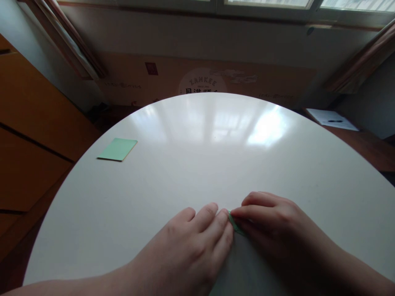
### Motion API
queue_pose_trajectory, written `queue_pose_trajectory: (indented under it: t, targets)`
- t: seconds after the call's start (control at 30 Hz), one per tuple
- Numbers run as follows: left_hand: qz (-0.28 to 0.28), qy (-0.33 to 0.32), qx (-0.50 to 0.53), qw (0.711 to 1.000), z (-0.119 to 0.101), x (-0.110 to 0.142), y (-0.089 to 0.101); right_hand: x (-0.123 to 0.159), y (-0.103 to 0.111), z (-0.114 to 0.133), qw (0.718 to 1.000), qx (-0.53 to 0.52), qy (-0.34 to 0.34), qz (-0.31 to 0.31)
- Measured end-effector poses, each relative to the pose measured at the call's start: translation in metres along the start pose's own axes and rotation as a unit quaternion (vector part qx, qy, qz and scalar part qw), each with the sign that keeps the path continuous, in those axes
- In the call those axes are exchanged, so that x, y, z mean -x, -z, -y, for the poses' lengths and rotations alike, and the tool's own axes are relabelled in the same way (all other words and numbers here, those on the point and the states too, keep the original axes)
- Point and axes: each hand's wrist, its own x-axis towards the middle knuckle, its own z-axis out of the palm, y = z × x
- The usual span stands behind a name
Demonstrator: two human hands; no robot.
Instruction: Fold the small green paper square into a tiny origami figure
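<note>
Between my two hands a small piece of green paper [235, 225] lies on the white table; most of it is hidden under the fingers. My left hand [197, 242] lies palm down on the tabletop, fingers stretched out, its fingertips at the paper's left edge. On the other side my right hand [274, 226] is closed, with thumb and fingers pinching the paper at its right edge. Farther off to the left, a stack of light green square paper [117, 149] lies flat, apart from both hands.
The round white table [173, 172] has a curved far edge and glossy window reflections. Beyond its right edge, white paper with a pen [332, 119] lies on a brown surface. A printed cardboard panel [123, 80] stands behind the table, and an orange wooden cabinet [37, 107] is at left.
</note>
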Motion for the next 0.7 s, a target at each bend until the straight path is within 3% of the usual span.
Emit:
queue_pose_trajectory:
  t: [0.13,0.4,0.57,0.7]
  targets:
    - [0.013,0.004,0.017,1.000,0.001,0.000,-0.002,0.001,0.001,0.000,1.000,0.011,0.003,-0.011]
    - [-0.012,0.004,-0.004,1.000,0.001,0.000,-0.001,0.004,-0.004,-0.013,1.000,0.008,0.014,0.013]
    - [-0.029,-0.034,-0.008,0.999,0.003,0.002,0.000,0.004,-0.003,-0.011,1.000,0.011,0.014,0.016]
    - [-0.027,-0.020,-0.009,0.999,0.003,0.001,0.001,0.004,-0.002,-0.010,0.999,0.021,0.023,0.019]
